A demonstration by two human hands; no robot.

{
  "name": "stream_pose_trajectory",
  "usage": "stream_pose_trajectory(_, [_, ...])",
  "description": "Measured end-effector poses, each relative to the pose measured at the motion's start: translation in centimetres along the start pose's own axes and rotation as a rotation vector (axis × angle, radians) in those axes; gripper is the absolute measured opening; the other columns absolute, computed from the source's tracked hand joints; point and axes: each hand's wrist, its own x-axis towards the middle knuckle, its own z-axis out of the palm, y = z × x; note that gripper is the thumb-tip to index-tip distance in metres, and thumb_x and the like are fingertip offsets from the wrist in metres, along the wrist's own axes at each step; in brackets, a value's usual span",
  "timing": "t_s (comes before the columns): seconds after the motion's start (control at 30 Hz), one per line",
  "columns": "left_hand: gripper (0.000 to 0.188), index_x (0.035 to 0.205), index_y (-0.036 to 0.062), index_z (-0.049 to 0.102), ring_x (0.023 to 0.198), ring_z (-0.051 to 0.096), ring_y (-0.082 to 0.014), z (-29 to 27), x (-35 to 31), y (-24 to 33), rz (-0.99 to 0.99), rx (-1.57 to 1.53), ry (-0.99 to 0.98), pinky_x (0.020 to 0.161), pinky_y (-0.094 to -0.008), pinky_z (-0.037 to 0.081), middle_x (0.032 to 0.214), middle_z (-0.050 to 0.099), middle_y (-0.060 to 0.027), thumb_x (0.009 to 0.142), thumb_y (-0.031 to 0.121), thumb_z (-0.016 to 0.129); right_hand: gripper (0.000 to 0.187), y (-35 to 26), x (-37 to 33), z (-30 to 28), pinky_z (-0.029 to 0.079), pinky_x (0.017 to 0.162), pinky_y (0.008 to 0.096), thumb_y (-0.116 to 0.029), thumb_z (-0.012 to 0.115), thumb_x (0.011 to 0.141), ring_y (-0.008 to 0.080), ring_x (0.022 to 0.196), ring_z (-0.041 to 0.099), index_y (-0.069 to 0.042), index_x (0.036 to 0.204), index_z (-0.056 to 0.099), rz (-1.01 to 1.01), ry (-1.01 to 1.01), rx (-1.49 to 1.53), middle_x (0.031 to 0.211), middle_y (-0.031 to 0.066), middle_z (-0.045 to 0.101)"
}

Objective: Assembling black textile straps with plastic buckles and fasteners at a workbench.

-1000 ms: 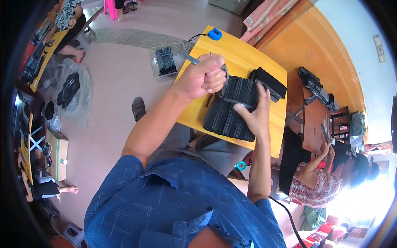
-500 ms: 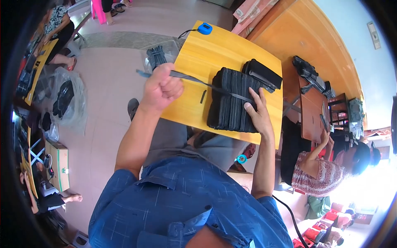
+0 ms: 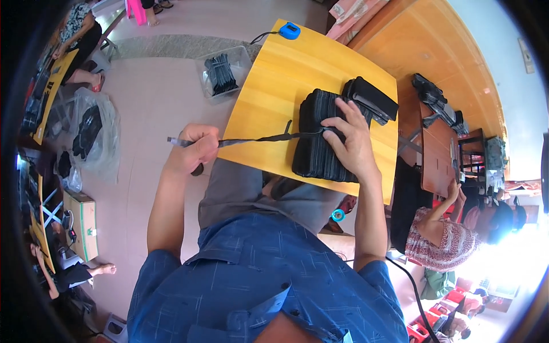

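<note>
A thick stack of folded black fabric pieces (image 3: 313, 154) stands on the yellow wooden table (image 3: 291, 68), near its front edge. A narrow dark strap (image 3: 269, 138) runs from the stack leftward to my left hand (image 3: 197, 150). That hand is a closed fist around the strap, beyond the table's left edge, with a short end sticking out past it. My right hand (image 3: 353, 143) rests on the stack's right side, fingers spread, thumb and forefinger beside the strap. Behind the stack lies a smaller black folded bundle (image 3: 370, 100).
A blue tape measure (image 3: 290, 31) with a black cord sits at the table's far corner. Left of the table is a clear plastic bin (image 3: 220, 74) of dark strips. Further left lies a plastic bag (image 3: 91, 131) with black items. Another person (image 3: 440, 234) works at a brown table on the right.
My left fist has moved left and down, drawing the strap out longer. My right hand has shifted slightly, its thumb and forefinger now beside the strap on the stack.
</note>
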Motion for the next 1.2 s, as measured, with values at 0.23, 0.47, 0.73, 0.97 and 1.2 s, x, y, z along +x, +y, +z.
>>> stream_pose_trajectory(0.23, [0.04, 0.078, 0.0074, 0.06, 0.056, 0.037, -0.0018, -3.6, -4.4, -1.8, -0.227, 0.367, 0.067, 0.049, -0.0229, 0.024, 0.065, 0.042, 0.0096, 0.1, 0.039, 0.068, 0.008, 0.9, 1.1, 0.9, 0.035, 0.118, 0.0562, -0.013, 0.071, 0.091, 0.0455, 0.145, 0.043, -0.007, 0.097, 0.07, 0.002, -0.031, 0.051, 0.147, 0.0194, 0.058])
stream_pose_trajectory(0.47, [0.045, 0.105, 0.0072, 0.07, 0.06, 0.042, -0.0031, 0.5, 2.3, 3.3, 0.143, 0.52, 0.469, 0.053, -0.0238, 0.035, 0.067, 0.043, 0.008, 0.085, 0.046, 0.081, 0.009, 0.0, 1.0, 1.6, 0.035, 0.118, 0.0535, -0.011, 0.068, 0.093, 0.0457, 0.145, 0.043, -0.002, 0.095, 0.068, 0.001, -0.006, 0.006, 0.147, 0.0224, 0.057])
stream_pose_trajectory(0.73, [0.052, 0.068, 0.0049, 0.065, 0.063, 0.066, -0.0387, 11.3, 11.6, -3.5, 0.007, 1.178, -0.161, 0.061, -0.0501, 0.049, 0.065, 0.063, -0.0181, 0.084, 0.053, 0.079, 0.009, 0.6, 0.9, 2.1, 0.035, 0.118, 0.0535, -0.012, 0.068, 0.092, 0.0458, 0.145, 0.041, -0.003, 0.095, 0.068, 0.002, 0.028, 0.045, 0.147, 0.0226, 0.056])
stream_pose_trajectory(0.97, [0.042, 0.067, 0.0003, 0.061, 0.054, 0.055, -0.0347, 10.3, 12.8, -6.4, 0.045, 0.739, -0.317, 0.057, -0.0467, 0.043, 0.061, 0.054, -0.0212, 0.093, 0.032, 0.07, 0.01, 1.2, 0.5, 2.4, 0.034, 0.119, 0.0543, -0.014, 0.07, 0.093, 0.0433, 0.146, 0.041, -0.006, 0.096, 0.067, 0.039, 0.05, 0.096, 0.147, 0.0192, 0.057])
stream_pose_trajectory(1.2, [0.042, 0.068, -0.0004, 0.051, 0.053, 0.035, -0.0193, 8.8, 10.8, -6.5, -0.004, 0.576, -0.394, 0.053, -0.0374, 0.034, 0.06, 0.034, -0.014, 0.097, 0.024, 0.069, 0.013, 0.7, 0.5, 2.7, 0.032, 0.119, 0.059, -0.016, 0.068, 0.095, 0.0408, 0.147, 0.042, -0.003, 0.094, 0.065, 0.081, 0.038, 0.05, 0.146, 0.0162, 0.056])
